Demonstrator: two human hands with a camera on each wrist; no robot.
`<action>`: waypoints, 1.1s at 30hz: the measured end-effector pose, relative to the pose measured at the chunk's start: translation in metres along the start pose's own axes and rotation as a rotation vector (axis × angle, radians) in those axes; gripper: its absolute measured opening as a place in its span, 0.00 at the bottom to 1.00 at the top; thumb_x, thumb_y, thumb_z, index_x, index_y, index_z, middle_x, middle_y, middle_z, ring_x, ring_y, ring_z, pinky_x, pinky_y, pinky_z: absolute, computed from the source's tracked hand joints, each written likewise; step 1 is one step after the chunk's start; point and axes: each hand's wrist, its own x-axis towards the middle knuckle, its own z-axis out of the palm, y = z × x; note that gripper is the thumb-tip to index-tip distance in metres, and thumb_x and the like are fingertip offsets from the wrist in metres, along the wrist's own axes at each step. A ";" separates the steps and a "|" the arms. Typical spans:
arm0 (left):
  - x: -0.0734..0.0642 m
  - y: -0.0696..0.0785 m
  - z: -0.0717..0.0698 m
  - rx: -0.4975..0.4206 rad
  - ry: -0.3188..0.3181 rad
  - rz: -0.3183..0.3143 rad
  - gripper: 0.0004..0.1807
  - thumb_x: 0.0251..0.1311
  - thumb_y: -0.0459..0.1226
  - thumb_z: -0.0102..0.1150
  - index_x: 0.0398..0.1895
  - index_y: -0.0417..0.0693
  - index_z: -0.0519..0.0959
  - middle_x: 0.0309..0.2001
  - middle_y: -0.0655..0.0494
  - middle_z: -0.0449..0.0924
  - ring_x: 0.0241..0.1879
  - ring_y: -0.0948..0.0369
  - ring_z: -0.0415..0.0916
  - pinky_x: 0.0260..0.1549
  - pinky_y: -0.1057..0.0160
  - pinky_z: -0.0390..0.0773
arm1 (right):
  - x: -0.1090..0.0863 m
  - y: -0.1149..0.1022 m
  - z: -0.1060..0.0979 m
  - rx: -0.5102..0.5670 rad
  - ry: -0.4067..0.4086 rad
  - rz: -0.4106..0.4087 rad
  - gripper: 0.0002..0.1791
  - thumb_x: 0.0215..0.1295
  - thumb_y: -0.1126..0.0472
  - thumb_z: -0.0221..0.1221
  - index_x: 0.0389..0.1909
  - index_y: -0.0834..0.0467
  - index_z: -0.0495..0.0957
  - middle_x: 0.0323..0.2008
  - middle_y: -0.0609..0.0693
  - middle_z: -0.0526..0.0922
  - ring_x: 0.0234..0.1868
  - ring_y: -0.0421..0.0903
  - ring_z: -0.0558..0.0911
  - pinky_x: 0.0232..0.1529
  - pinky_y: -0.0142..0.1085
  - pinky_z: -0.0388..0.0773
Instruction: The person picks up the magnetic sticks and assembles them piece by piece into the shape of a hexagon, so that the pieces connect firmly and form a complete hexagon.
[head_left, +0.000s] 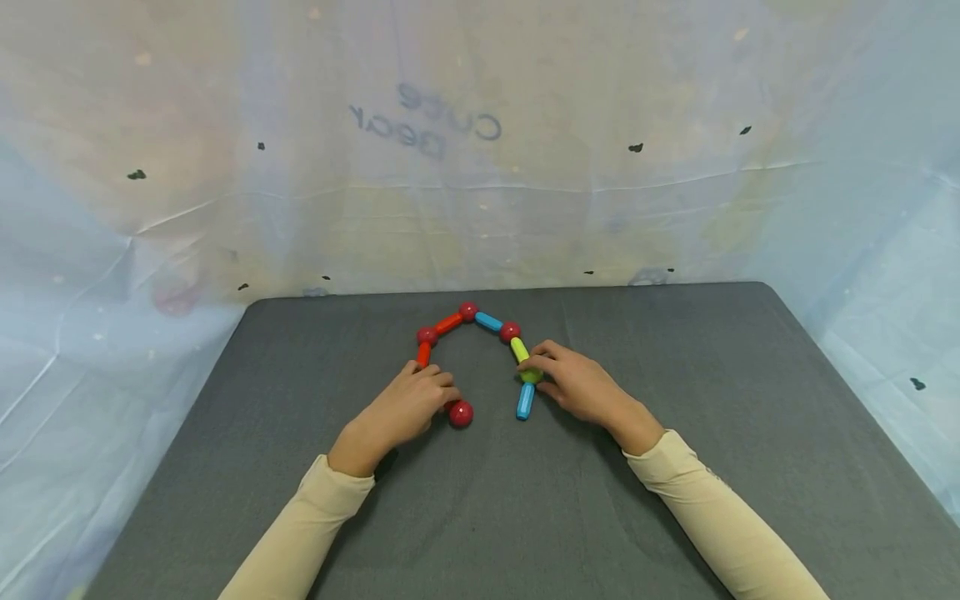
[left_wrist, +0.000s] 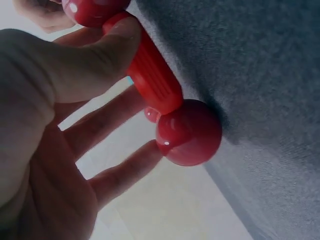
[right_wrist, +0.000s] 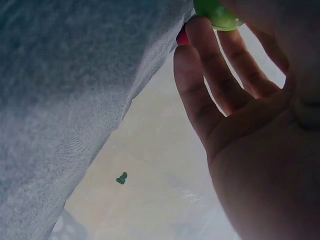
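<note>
My left hand pinches a red rod from a magnetic building set. A red ball sits at the rod's near end, beside the thumb. At its other end another red ball rests on the cloth against a fingertip; the head view hides it under the hand. From there an arch of rods and balls curves away and round to the right. My right hand holds the green ball, fingers on top and thumb at its near side. A yellow-green rod and a blue rod meet that ball.
The arch's far part has red rods, red balls and a blue rod, lying on the grey cloth-covered table. A pale printed sheet hangs behind the table's far edge and along its sides.
</note>
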 end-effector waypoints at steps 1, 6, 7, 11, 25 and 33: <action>0.000 0.000 0.000 0.001 -0.005 -0.007 0.15 0.50 0.29 0.69 0.40 0.56 0.85 0.37 0.61 0.80 0.41 0.59 0.73 0.38 0.55 0.68 | 0.000 0.000 0.000 0.000 -0.002 0.005 0.20 0.58 0.64 0.66 0.52 0.48 0.80 0.51 0.46 0.75 0.48 0.44 0.80 0.46 0.41 0.78; -0.001 0.001 -0.001 -0.025 -0.018 -0.028 0.16 0.50 0.30 0.70 0.43 0.56 0.84 0.39 0.59 0.81 0.41 0.59 0.73 0.40 0.53 0.69 | 0.000 0.000 0.000 0.000 0.002 0.027 0.20 0.58 0.63 0.67 0.52 0.47 0.80 0.50 0.46 0.75 0.47 0.43 0.80 0.45 0.40 0.79; -0.002 0.002 -0.001 -0.038 -0.012 -0.029 0.16 0.51 0.31 0.70 0.43 0.56 0.84 0.39 0.59 0.82 0.41 0.59 0.73 0.41 0.53 0.70 | -0.001 0.000 0.000 -0.002 0.005 0.028 0.20 0.58 0.63 0.67 0.52 0.47 0.80 0.50 0.46 0.75 0.47 0.43 0.80 0.45 0.40 0.79; -0.005 0.003 -0.003 -0.073 0.020 -0.021 0.15 0.51 0.37 0.72 0.44 0.57 0.84 0.40 0.60 0.82 0.42 0.60 0.74 0.43 0.52 0.70 | -0.002 -0.002 0.000 -0.004 0.011 0.023 0.19 0.58 0.61 0.67 0.51 0.47 0.80 0.49 0.46 0.75 0.45 0.43 0.80 0.44 0.40 0.79; 0.001 0.012 0.001 -0.135 0.028 0.011 0.17 0.55 0.45 0.68 0.48 0.57 0.82 0.41 0.62 0.79 0.42 0.62 0.74 0.46 0.50 0.68 | -0.005 -0.004 -0.002 -0.001 0.005 0.051 0.18 0.59 0.58 0.67 0.52 0.47 0.80 0.48 0.45 0.74 0.41 0.42 0.79 0.41 0.39 0.78; 0.004 0.019 0.000 -0.238 0.027 0.066 0.23 0.56 0.48 0.66 0.55 0.59 0.78 0.45 0.62 0.79 0.46 0.60 0.76 0.53 0.46 0.67 | -0.003 -0.005 -0.003 -0.001 0.020 -0.033 0.18 0.57 0.55 0.68 0.50 0.48 0.81 0.49 0.47 0.75 0.48 0.44 0.76 0.47 0.42 0.76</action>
